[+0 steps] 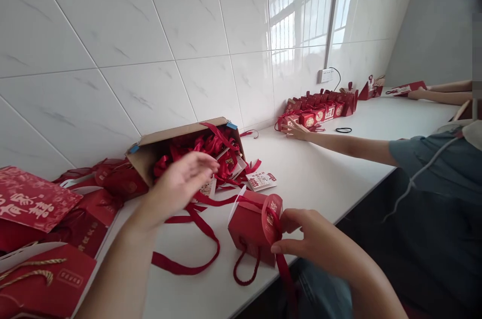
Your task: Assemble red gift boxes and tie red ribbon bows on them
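Note:
A red gift box [248, 221] with a rope handle lies near the table's front edge, a round tag [271, 216] and red ribbon [211, 238] on it. My right hand [301, 233] pinches the ribbon and tag side of that box between thumb and fingers. Raised in front of an open cardboard box [150, 143] is my left hand [184, 176], its fingers loosely curved and apart with nothing in them. Red ribbons fill the cardboard box, which lies on its side. A printed card [261, 180] lies on the white table just outside it.
Red gift bags [48, 279] and a printed red box [35, 198] crowd the left side. Along the wall stand rows of small red boxes [320, 114], touched by another person's hand [297, 130]. A black band [343, 130] lies nearby. Further back, someone's hands hold a red item [406, 89].

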Tool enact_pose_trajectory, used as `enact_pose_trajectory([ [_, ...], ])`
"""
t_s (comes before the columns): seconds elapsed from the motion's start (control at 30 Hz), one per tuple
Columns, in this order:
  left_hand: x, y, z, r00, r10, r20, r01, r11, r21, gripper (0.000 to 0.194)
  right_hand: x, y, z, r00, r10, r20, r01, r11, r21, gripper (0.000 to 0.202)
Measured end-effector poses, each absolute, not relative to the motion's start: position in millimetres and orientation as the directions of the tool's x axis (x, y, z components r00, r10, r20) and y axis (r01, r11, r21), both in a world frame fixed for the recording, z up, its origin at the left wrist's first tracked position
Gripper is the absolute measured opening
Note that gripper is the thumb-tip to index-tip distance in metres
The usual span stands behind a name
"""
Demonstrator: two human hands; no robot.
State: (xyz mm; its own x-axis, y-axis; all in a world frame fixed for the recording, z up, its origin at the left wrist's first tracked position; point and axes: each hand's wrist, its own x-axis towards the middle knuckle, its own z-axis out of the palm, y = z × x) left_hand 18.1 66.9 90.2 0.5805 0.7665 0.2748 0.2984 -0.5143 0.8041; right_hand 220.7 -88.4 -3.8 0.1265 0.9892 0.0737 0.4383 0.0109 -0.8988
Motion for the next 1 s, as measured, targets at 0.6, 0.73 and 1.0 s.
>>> enact_pose_trajectory([
  [0.6,30,75,61,0.738,0.656,-0.158,0.594,-0.521,0.613,0.031,217,-70,-7,0.155,0.982,0.113,0.286,0.065,-0.956,0.03],
  [0.73,32,74,66,0.725,0.67,-0.16,0.589,-0.483,0.648,0.034,219,-68,-7,0.216,0.955,0.205,0.259,0.146,-0.955,0.027],
  [1.0,29,75,67,0.709,0.698,-0.103,0.608,-0.53,0.59,0.039,222,-66,-12,0.402,0.839,0.366,0.331,0.24,-0.913,0.017],
])
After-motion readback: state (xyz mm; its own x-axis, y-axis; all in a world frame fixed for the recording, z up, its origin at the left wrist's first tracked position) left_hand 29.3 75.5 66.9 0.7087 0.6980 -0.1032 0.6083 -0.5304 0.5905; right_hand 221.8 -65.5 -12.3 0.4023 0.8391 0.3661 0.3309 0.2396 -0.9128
